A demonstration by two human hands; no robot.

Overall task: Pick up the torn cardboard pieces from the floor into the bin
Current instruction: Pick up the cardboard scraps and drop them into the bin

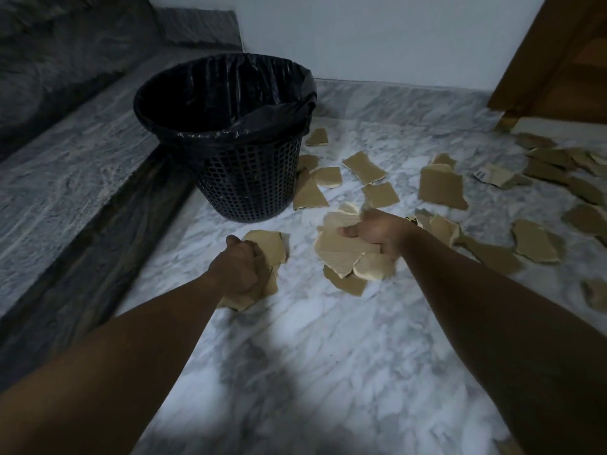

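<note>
Here, both hands clutching cardboard pieces, left hand (238,272), right hand (377,233), bin (249,178) just beyond.

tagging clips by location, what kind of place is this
Probably a room in a home. It has a polished marble floor, a small mesh bin with a black liner by a raised stone step, and a wooden door at the far right.
</note>
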